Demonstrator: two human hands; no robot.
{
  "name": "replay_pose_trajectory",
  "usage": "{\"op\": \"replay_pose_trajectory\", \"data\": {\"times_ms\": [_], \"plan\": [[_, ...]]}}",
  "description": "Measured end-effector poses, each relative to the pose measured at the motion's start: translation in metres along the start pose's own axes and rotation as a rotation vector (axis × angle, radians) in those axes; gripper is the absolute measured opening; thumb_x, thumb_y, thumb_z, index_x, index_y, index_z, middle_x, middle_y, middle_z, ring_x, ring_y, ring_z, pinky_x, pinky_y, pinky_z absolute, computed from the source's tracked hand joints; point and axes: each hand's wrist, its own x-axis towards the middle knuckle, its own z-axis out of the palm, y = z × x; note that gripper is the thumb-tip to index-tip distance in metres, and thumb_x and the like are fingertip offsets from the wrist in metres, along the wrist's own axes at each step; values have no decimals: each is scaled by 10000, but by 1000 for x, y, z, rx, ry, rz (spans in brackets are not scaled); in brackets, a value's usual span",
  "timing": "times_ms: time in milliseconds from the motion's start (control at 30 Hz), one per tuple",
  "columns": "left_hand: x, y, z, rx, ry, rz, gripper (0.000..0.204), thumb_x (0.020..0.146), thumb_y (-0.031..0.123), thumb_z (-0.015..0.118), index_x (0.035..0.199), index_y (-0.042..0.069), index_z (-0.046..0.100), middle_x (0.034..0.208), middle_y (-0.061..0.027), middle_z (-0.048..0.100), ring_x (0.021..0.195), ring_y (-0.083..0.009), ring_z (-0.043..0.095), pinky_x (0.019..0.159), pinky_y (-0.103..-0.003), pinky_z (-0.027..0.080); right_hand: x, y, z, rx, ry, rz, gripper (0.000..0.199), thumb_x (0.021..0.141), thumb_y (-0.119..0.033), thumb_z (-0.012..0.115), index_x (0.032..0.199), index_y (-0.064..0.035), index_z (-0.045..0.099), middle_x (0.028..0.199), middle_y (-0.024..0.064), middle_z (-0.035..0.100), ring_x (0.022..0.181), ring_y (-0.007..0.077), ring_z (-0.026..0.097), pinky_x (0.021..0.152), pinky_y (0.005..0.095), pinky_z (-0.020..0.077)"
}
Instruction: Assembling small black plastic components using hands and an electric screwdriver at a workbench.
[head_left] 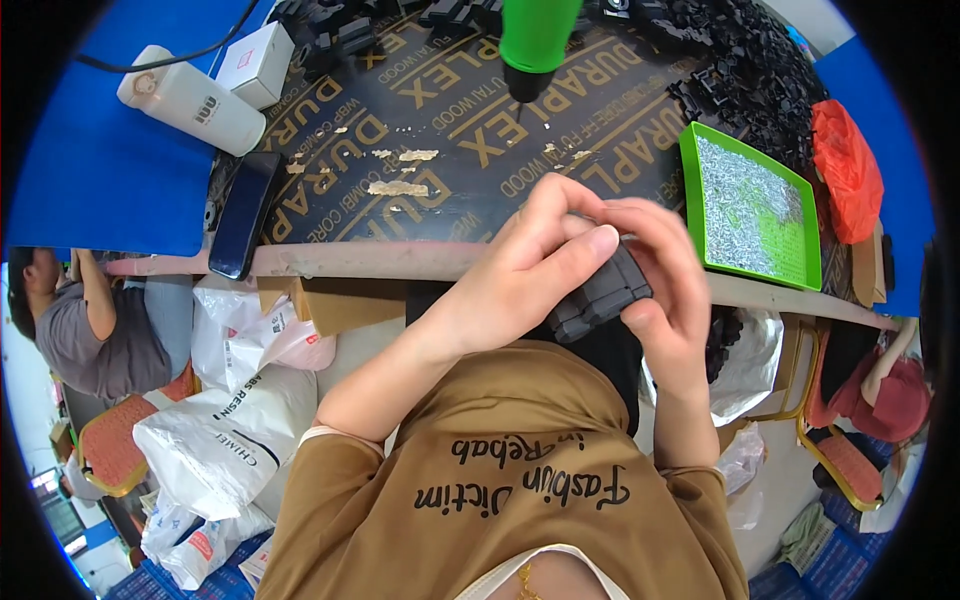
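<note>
- We see both hands meet just above the near edge of the tabletop, closed around a stack of dark grey plastic parts.
- Our left hand wraps over the stack from the left, thumb laid across its top, fingers curled shut on it.
- Our right hand clasps the same stack from the right and below, fingers bent around it.
- The stack sits between the palms, tilted, in front of the chest and not touching the tabletop.
- The tabletop is a dark brown board with yellow lettering, chipped pale in spots, with blue sheets on either side.
- A green tray filled with small silvery bits lies to the right, near the hands.
- A heap of black plastic parts covers the far right, beside a red bag.
- A green tool hangs over the middle of the board.
- On the left lie a white bottle, a white box and a dark phone.
- Below the edge we see white sacks on the floor, and seated people at both sides.
</note>
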Motion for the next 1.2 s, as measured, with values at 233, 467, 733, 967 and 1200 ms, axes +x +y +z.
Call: {"op": "replay_pose_trajectory", "data": {"times_ms": [233, 467, 733, 967, 1200], "plan": [[5, -17, -13, 484, 23, 415, 402, 785, 197, 747, 1047, 8, 506, 893, -72, 582, 843, -148, 569, 655, -275, 478, -10, 10, 5, -113, 95, -38, 503, 862, -344, 614, 1188, 26, 518, 1126, 178, 507, 1061, 302, 504, 942, 360, 386], [-23, -3, -15, 805, 92, 285, 566, 667, 232, 822, 1123, 23, 559, 1045, -158, 614, 933, -327, 617, 817, -374, 492, -12, 14, 10, -153, 11, -70, 434, 824, -206, 654, 1177, 4, 515, 1150, 162, 502, 1097, 324, 484, 954, 391, 389], [-29, 15, -99, 1350, 517, 388, 485, 665, -10, 707, 1049, 11, 412, 1133, -195, 456, 1048, -360, 484, 918, -390, 400, 125, 62, -106, -686, 69, -42, 126, 841, -93, 581, 916, -32, 663, 921, 123, 633, 899, 253, 615, 797, 349, 474], [-29, 14, -109, 1347, 471, 331, 610, 636, 47, 781, 1136, 29, 433, 1156, -177, 446, 1103, -348, 438, 963, -400, 361, 237, 135, -146, -1475, 57, 22, 445, 807, -292, 664, 1181, -91, 533, 1005, 144, 619, 1025, 335, 575, 875, 445, 480], [-34, 9, -110, 1355, 614, 569, 559, 681, 128, 772, 1158, 48, 492, 1195, -145, 464, 1112, -328, 440, 960, -413, 355, 217, 138, -173, -1082, -80, 235, 562, 756, -267, 734, 1224, -67, 495, 1100, 151, 628, 1006, 290, 613, 806, 421, 505]]}}
